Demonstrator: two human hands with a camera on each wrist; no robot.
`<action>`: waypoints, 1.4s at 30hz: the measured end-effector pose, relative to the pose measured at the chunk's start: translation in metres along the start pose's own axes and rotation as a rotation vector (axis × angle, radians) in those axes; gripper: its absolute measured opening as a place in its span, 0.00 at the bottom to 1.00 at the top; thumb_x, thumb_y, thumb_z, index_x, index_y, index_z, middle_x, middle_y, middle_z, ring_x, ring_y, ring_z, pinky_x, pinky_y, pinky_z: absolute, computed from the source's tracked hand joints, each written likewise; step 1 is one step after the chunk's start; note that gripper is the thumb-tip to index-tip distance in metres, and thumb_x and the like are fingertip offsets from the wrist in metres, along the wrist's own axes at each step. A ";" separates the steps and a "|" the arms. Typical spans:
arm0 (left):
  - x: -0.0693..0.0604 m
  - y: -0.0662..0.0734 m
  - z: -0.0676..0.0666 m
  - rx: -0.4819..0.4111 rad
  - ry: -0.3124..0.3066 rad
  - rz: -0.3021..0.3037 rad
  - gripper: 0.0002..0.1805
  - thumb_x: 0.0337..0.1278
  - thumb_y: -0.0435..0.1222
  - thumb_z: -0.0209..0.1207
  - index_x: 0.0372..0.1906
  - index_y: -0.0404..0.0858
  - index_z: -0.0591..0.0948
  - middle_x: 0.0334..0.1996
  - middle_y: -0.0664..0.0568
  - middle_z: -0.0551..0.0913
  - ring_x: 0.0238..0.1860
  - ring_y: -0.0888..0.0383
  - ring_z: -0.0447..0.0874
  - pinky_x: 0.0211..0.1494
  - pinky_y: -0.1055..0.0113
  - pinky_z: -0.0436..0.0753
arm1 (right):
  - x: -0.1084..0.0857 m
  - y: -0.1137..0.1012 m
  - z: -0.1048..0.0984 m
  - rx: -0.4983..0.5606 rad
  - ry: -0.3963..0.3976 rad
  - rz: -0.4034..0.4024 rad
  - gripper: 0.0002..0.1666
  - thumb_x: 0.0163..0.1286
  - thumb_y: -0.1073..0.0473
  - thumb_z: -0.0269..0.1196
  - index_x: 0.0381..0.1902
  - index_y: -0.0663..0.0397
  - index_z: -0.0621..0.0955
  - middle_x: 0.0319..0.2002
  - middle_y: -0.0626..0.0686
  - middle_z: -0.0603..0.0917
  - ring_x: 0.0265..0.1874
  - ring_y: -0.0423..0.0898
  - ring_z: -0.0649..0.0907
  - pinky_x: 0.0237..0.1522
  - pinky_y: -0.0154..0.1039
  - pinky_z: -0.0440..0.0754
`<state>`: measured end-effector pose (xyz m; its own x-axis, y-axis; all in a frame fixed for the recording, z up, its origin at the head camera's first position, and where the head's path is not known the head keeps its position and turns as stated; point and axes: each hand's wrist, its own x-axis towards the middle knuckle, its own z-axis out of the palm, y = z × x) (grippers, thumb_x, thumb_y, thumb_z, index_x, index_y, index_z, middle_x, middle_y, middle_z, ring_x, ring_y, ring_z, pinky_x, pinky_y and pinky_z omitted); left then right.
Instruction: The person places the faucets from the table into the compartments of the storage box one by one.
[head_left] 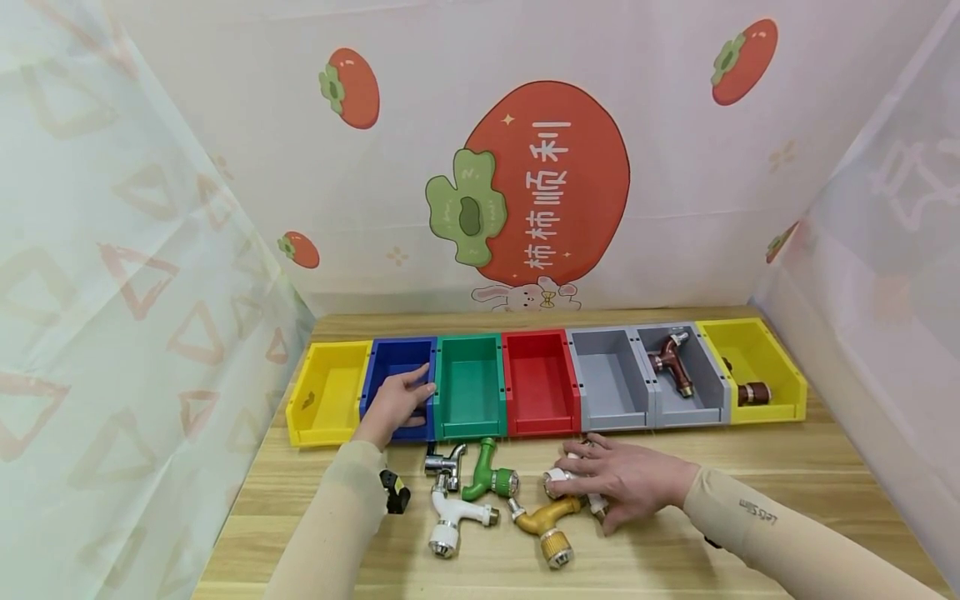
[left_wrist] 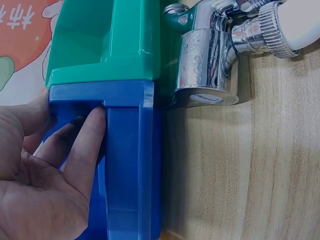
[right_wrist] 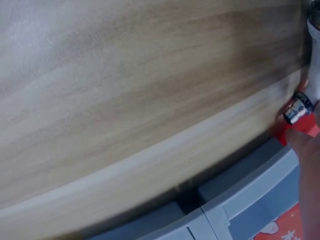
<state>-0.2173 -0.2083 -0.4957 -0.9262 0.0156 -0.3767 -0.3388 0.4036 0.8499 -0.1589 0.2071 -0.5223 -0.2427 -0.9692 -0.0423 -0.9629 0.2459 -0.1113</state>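
Tabletop point(left_wrist: 225, 175) holds a chrome tap point(left_wrist: 205, 60); only left-wrist view shows its badge point(left_wrist: 206, 98).

Right of centre in the head view, the right hand point(head_left: 626, 477) is covering the middle of a white tap point(head_left: 557, 482), so its hold is not showing clearly. Farther left, the left hand point(head_left: 397, 407) is hiding part of the blue box point(head_left: 401, 354). The right wrist view's right edge is cutting off hand and tap. In the left wrist view's upper right, the frame is cropping a chrome tap point(left_wrist: 207, 65), whose badge point(left_wrist: 206, 98) is appearing too small to read.
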 end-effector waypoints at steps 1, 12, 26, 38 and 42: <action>0.000 0.000 0.000 0.000 0.001 0.000 0.33 0.75 0.46 0.58 0.79 0.60 0.63 0.71 0.44 0.75 0.66 0.44 0.77 0.54 0.53 0.88 | 0.000 0.000 0.001 0.008 0.003 -0.001 0.55 0.61 0.29 0.68 0.81 0.34 0.60 0.75 0.56 0.71 0.74 0.64 0.68 0.67 0.68 0.71; 0.000 -0.001 0.000 0.003 0.001 0.004 0.33 0.75 0.46 0.58 0.79 0.59 0.63 0.71 0.43 0.74 0.67 0.44 0.77 0.55 0.53 0.87 | 0.001 -0.007 0.004 0.082 0.030 0.028 0.51 0.62 0.40 0.72 0.80 0.33 0.63 0.74 0.58 0.71 0.73 0.65 0.69 0.65 0.69 0.73; -0.001 0.001 0.000 -0.008 0.003 -0.012 0.33 0.75 0.46 0.58 0.79 0.60 0.64 0.71 0.44 0.74 0.67 0.44 0.77 0.55 0.52 0.87 | 0.003 -0.006 -0.005 -0.127 0.130 -0.035 0.52 0.55 0.43 0.78 0.77 0.33 0.69 0.71 0.57 0.75 0.70 0.64 0.73 0.65 0.70 0.72; 0.000 0.001 0.000 0.002 0.000 -0.004 0.33 0.75 0.45 0.58 0.79 0.59 0.63 0.71 0.43 0.73 0.67 0.43 0.77 0.54 0.53 0.87 | -0.017 0.022 -0.034 -0.229 0.209 0.014 0.58 0.46 0.42 0.83 0.75 0.37 0.72 0.71 0.58 0.75 0.70 0.67 0.72 0.65 0.72 0.70; 0.000 0.000 0.000 0.004 0.000 0.001 0.33 0.75 0.45 0.58 0.79 0.58 0.63 0.71 0.43 0.73 0.66 0.43 0.77 0.54 0.53 0.87 | -0.026 0.034 -0.043 -0.266 0.226 0.054 0.61 0.42 0.45 0.85 0.75 0.37 0.72 0.70 0.59 0.76 0.69 0.66 0.73 0.65 0.73 0.70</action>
<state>-0.2173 -0.2085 -0.4955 -0.9265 0.0162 -0.3760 -0.3373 0.4074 0.8487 -0.1904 0.2402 -0.4825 -0.2856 -0.9407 0.1828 -0.9379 0.3136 0.1484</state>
